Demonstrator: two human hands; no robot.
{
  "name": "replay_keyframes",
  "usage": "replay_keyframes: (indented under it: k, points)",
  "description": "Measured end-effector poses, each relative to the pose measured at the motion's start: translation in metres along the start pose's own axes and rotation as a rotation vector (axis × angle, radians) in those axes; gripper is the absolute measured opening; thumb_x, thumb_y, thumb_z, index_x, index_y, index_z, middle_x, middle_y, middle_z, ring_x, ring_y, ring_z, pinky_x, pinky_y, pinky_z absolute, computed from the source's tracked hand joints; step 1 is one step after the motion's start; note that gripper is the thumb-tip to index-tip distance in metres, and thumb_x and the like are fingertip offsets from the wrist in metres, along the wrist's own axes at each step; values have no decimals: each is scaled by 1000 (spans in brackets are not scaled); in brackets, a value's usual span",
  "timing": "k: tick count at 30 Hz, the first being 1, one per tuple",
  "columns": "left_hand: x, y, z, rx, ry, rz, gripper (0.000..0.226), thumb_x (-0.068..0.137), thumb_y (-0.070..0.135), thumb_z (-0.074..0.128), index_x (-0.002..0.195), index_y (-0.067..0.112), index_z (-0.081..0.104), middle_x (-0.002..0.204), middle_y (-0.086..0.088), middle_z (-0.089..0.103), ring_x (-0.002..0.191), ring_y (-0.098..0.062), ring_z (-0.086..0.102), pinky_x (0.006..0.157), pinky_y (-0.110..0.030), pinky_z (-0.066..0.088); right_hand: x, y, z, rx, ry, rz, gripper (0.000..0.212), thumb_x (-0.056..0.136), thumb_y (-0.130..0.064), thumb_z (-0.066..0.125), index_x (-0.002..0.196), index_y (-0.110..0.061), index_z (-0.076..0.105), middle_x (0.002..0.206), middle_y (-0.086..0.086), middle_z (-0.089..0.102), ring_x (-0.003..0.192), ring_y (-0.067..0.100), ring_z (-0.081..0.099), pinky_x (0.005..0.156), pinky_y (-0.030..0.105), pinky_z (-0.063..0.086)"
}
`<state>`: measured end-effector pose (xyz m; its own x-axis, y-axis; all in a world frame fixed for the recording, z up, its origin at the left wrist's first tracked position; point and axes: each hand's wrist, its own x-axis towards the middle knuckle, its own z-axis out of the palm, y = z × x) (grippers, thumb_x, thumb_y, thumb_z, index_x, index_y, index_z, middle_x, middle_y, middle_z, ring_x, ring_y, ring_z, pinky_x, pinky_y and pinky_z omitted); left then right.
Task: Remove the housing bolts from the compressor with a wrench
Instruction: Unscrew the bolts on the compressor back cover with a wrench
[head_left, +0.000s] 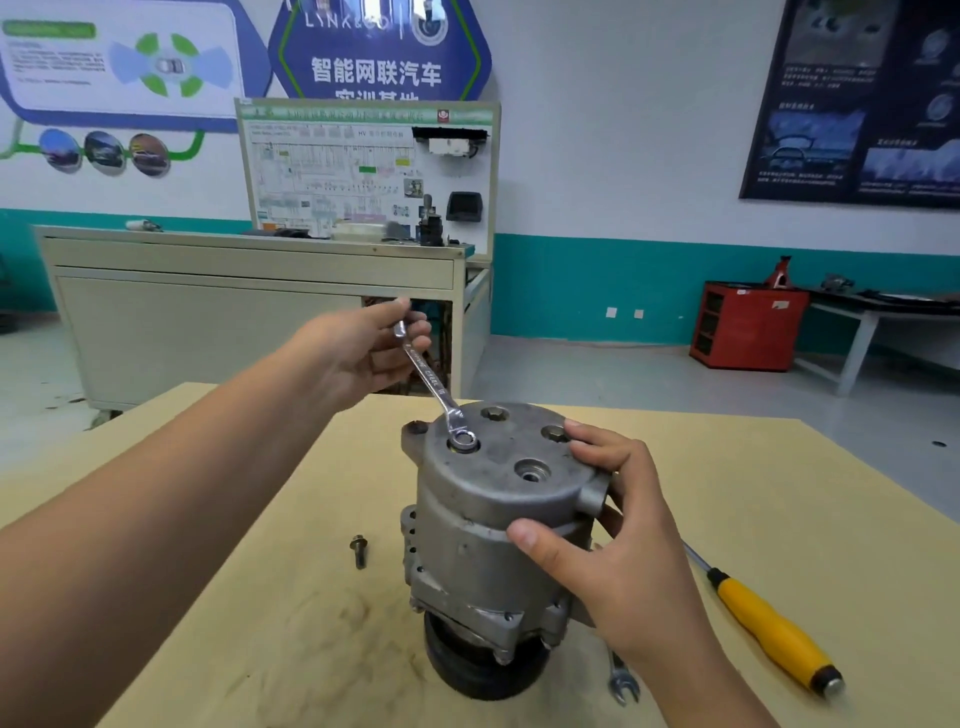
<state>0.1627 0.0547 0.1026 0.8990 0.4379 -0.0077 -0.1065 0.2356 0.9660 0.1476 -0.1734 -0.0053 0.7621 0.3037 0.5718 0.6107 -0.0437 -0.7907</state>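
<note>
While the compressor (493, 519) stands on end on the tan table (208, 597), pulley side down and grey end cover up, the head camera looks down over both my arms. My left hand (358, 353) is raised beyond the compressor, with fingers and thumb curled round the upper end of the wrench (431, 384). The wrench slants down from that hand toward me. Its ring end sits over a bolt at the left edge of the end cover.

My right hand (618, 530) clamps the compressor from the right. The thumb presses on the side of the housing, and the fingers curl over the rim of the cover. The 2 hands are well apart, 1 on the tool and 1 on the casting.

On the cover, 2 more bolt heads show: the far bolt head (494, 414) and the right bolt head (555, 433), which is just beside my fingertips. Nearer me is a round recess (532, 472) with a dark hole at its middle.

A loose bolt (359, 550) lies on the table left of the compressor, not touching it. To the right lies a screwdriver (769, 618) with a yellow handle, its shaft partly hidden behind my right wrist. A spare wrench (621, 680) lies beside my right forearm, open end toward me and upper part hidden under the arm.

Beyond the table stands a pale cabinet (234, 312) with a training board (363, 171) on it, and a red cabinet (748, 325) sits by the wall.
</note>
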Motion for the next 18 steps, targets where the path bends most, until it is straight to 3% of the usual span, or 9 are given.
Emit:
replay_keyframes:
  k: [3,7,10,15,18]
  points:
    - [-25,0,-28,-151,-10,45,27,97,29,48,83,10,61,62,2,71,57,-9,69,53,-22,56,1,2,0,25,25,-2,62,46,-59,78,99,-53,46,126,-34,48,117,-10,46,97,29,46]
    - [-65,-3,-53,-225,-40,140,26,88,28,50,87,8,67,73,-1,73,72,-15,72,62,-27,59,2,2,1,51,41,3,59,49,-59,82,97,-53,48,124,-34,49,115,-10,49,96,30,47]
    - [-88,-12,-62,-187,-71,288,31,78,29,51,77,13,78,81,-3,74,83,-19,72,69,-28,59,2,0,1,60,42,10,58,45,-60,78,95,-54,48,121,-37,49,113,-13,48,95,29,47]
    - [-118,-34,-65,-42,-123,642,30,73,43,68,91,22,77,86,-4,74,91,-24,71,85,-29,55,1,-2,1,40,41,29,59,45,-58,76,96,-54,47,120,-40,47,111,-15,48,95,30,49]
    - [-139,-42,-59,319,-39,910,35,80,57,62,101,32,73,90,6,74,93,-18,70,88,-25,52,1,-2,1,34,36,34,59,45,-60,76,96,-55,46,119,-40,47,111,-15,48,96,32,49]
